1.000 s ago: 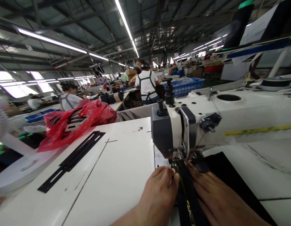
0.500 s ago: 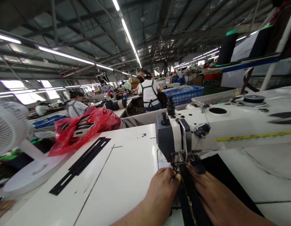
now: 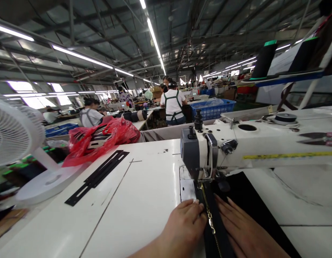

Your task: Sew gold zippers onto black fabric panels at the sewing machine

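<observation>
A black zipper (image 3: 208, 211) with gold teeth runs from under the sewing machine's presser foot toward me, its shiny gold slider partway down. Along its left edge, my left hand (image 3: 183, 224) is closed, fingertips pinching the black edge. Over on the right side, my right hand (image 3: 242, 227) lies flat with fingers stretched out and pressed on the black material. A larger piece of black fabric (image 3: 251, 197) spreads beyond it under the machine arm. The sewing machine head (image 3: 191, 152) stands just ahead of both hands; the needle point is too small to make out.
On the white table (image 3: 144, 193) lie black slotted strips (image 3: 97, 175). Behind them are a red plastic bag (image 3: 120, 130) and a white fan (image 3: 15, 132). Scissors (image 3: 316, 138) rest on the machine arm, with thread cones (image 3: 265, 59) above. Other people work further off.
Both hands have come slightly toward me, away from the needle area. More of the gold zipper and its slider now shows between them. The view has shifted a little.
</observation>
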Demonstrator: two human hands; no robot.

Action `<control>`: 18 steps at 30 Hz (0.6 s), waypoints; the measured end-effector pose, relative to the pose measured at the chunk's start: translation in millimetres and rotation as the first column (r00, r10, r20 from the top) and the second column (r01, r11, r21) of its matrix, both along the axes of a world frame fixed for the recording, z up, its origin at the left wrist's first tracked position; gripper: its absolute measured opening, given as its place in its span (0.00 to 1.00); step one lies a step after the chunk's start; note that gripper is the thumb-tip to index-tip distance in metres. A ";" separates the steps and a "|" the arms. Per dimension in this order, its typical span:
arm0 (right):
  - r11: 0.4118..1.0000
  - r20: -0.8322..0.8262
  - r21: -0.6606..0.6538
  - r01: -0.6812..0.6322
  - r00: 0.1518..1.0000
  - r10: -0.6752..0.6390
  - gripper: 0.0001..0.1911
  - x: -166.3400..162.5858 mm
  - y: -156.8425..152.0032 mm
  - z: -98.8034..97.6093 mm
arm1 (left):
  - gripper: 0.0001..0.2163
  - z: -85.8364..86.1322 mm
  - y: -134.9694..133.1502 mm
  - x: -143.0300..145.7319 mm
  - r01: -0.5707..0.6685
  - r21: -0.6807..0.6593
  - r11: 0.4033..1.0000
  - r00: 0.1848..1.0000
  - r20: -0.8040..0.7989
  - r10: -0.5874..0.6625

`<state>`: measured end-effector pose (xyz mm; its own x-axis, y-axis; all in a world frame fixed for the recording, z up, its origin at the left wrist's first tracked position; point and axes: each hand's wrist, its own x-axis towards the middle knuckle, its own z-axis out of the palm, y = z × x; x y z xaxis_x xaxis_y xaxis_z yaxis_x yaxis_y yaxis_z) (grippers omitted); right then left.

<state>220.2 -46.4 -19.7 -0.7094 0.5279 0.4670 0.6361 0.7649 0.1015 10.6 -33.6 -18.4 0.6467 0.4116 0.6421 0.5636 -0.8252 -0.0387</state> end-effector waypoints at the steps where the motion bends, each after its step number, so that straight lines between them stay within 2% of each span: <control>1: 1.000 -0.011 -0.008 0.002 1.000 -0.002 0.33 -1.2 0.4 1.2 | 0.10 -0.1 1.4 0.1 -0.002 -0.005 1.000 1.000 0.004 0.002; 5: 1.000 -0.015 -0.017 0.006 1.000 -0.006 0.33 -2.7 5.3 3.9 | 0.10 2.1 7.3 0.3 -0.008 -0.058 0.998 1.000 -0.001 0.008; 11: 0.998 -0.075 -0.068 -0.020 0.997 0.015 0.32 2.1 18.3 -5.4 | 0.09 7.7 16.2 0.9 0.029 -0.113 0.993 0.999 0.042 -0.025; 18: 0.987 -0.078 -0.160 -0.025 0.997 0.013 0.30 -2.9 33.3 0.9 | 0.08 -5.0 35.8 1.0 0.001 -0.150 0.989 1.000 0.028 0.004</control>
